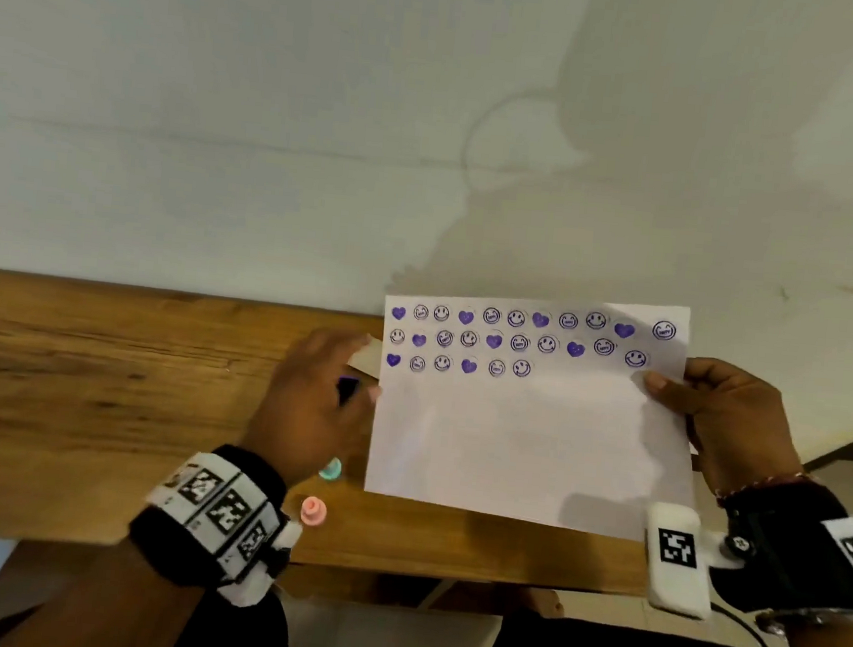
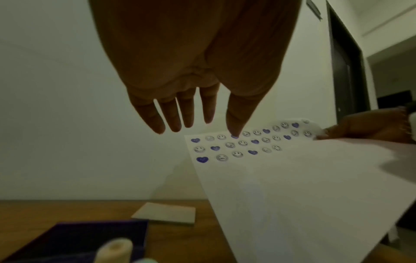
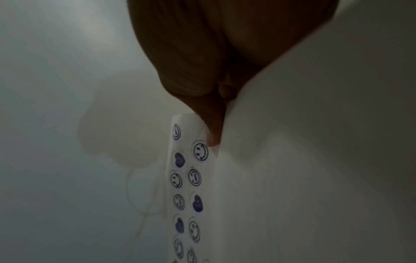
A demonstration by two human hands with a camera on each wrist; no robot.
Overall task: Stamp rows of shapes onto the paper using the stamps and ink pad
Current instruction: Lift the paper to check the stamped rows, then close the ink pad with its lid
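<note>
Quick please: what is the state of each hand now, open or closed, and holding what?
Left hand: open, fingers straight, holding nothing.
Right hand: closed on the paper, pinching its right edge.

Dim indoor light, casting soft shadows on the wall [image 1: 533, 141]. Blurring and darkening in both wrist views; bending at the edges of the head view.
</note>
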